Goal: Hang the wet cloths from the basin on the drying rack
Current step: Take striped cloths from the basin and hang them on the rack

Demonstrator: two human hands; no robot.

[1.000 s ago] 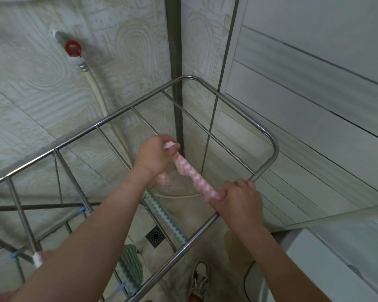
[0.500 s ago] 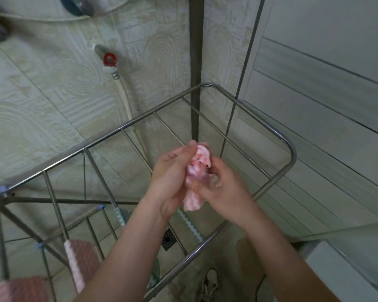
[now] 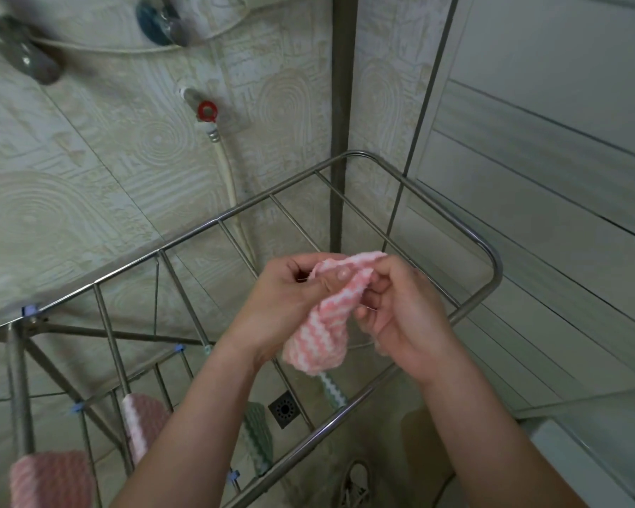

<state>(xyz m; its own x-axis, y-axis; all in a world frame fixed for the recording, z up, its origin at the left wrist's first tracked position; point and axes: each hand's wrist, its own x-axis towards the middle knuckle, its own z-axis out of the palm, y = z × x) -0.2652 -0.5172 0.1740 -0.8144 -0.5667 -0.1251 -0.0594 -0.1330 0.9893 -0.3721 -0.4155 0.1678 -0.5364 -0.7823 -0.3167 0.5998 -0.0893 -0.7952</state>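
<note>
A pink-and-white striped cloth (image 3: 319, 324) hangs bunched between both hands above the steel drying rack (image 3: 490, 258). My left hand (image 3: 283, 298) pinches its upper left edge, and my right hand (image 3: 400, 309) grips the upper right edge, fingers curled into the fabric. On the rack's lower rails hang two pink-and-white cloths (image 3: 50, 478) (image 3: 142, 423) and a green-and-white cloth (image 3: 259, 438). Another green-and-white cloth (image 3: 330, 392) drapes over a rail just under my hands. The basin is out of view.
Patterned tile wall behind the rack carries a tap with a red handle (image 3: 206, 111) and a white hose (image 3: 231, 192). A floor drain (image 3: 283, 410) and a shoe (image 3: 352, 485) lie below the rack. A white appliance edge (image 3: 580, 467) sits at lower right.
A second ago the cloth was stretched between the hands; they came together and bunched it, and now they are drawing apart, opening its top edge. The view tilted upward.
</note>
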